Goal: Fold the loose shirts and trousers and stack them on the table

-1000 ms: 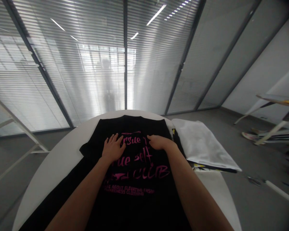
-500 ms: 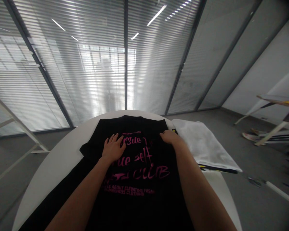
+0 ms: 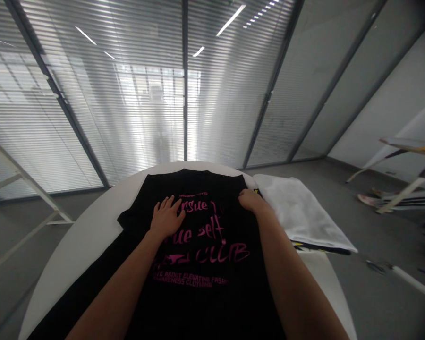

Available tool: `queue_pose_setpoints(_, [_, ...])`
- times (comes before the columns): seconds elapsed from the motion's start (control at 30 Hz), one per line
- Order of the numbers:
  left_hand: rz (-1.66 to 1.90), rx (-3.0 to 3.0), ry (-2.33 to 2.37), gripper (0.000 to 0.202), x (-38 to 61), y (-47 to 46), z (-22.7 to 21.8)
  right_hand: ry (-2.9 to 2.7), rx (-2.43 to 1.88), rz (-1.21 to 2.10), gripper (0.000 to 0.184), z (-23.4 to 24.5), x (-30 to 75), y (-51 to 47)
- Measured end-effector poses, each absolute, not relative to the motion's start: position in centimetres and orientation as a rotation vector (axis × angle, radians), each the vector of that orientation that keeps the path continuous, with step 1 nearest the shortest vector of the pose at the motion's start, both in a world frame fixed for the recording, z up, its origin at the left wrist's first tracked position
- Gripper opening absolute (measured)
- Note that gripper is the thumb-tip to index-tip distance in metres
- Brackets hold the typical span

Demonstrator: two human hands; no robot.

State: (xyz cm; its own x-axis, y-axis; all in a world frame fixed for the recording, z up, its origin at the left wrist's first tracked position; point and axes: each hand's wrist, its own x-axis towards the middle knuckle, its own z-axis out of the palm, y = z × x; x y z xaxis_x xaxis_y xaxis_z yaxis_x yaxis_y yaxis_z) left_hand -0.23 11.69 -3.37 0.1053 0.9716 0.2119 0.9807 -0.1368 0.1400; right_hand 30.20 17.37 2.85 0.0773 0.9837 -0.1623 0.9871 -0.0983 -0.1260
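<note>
A black shirt (image 3: 205, 307) with pink lettering lies spread over a round white table (image 3: 62, 257), its collar at the far edge. My left hand (image 3: 167, 217) rests flat on the printed chest, fingers spread. At the shirt's right shoulder edge, my right hand (image 3: 250, 200) has its fingers curled together on the black cloth, gripping the shirt. Part of the lettering is covered by my left hand and forearm. One long sleeve (image 3: 81, 278) runs toward the lower left, partly under my left forearm.
A folded white cloth (image 3: 301, 208) with a black and yellow edge lies at the table's right side, overhanging it. A white metal frame (image 3: 28, 184) stands left. Another table (image 3: 411, 145) and items on the floor are at right. Blinds-covered glass panels (image 3: 219, 104) rise behind.
My right hand has shifted very slightly to the right along the shirt's shoulder edge. My left hand stays in place on the print.
</note>
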Motion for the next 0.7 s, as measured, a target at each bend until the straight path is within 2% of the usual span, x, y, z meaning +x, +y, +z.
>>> queue_pose_setpoints(0.23, [-0.38,-2.307,-2.036,0.057,-0.2,11.6,-3.2,2.18,2.193,-0.394,0.039,4.1,30.6,17.2])
queue_pose_setpoints(0.47, [-0.358,-2.315,-2.056,0.056,-0.2,11.6,-3.0,2.336,2.204,-0.457,0.052,4.6,29.8,16.8])
queue_pose_setpoints(0.7, [-0.405,-2.314,-2.044,0.055,-0.1,11.7,-3.2,2.429,2.24,-0.525,0.057,5.1,29.3,16.6])
